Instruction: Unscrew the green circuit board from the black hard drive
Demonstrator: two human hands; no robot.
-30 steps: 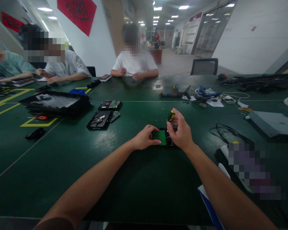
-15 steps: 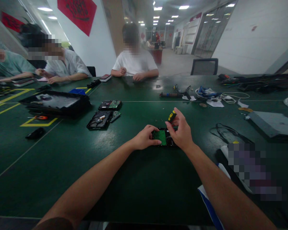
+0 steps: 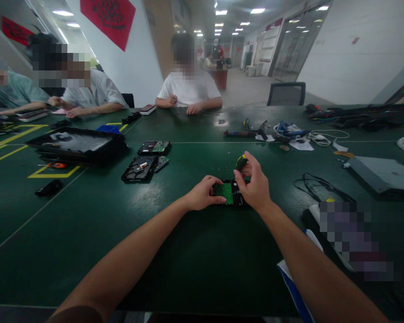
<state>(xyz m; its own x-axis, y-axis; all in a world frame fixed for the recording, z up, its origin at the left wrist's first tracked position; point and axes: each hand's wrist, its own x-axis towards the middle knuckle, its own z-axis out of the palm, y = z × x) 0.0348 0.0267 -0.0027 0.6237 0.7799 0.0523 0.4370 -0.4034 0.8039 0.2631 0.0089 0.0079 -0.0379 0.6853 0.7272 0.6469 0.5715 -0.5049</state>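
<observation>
A hard drive [image 3: 236,194] with a green circuit board [image 3: 225,194] lies flat on the green table in front of me. My left hand [image 3: 204,193] grips its left end, thumb on the near edge and fingers on the far edge. Above the drive's right part, my right hand [image 3: 254,181] is closed round the black and yellow handle of a screwdriver [image 3: 241,162]. The handle stands tilted, and my fingers hide the shaft and tip. Several small screws [image 3: 222,169] lie on the table just beyond the drive.
Left of my hands lie two opened drives [image 3: 139,169] [image 3: 154,147] and a loose circuit board [image 3: 162,163]. A black tray [image 3: 77,143] stands farther left. Cables [image 3: 292,130], a grey metal box [image 3: 385,174] and a blurred-out object [image 3: 353,242] are on the right. Several people sit across the table.
The screwdriver handle has turned slightly in my right hand, its yellow marks now showing less. My left hand and the drive have stayed in place.
</observation>
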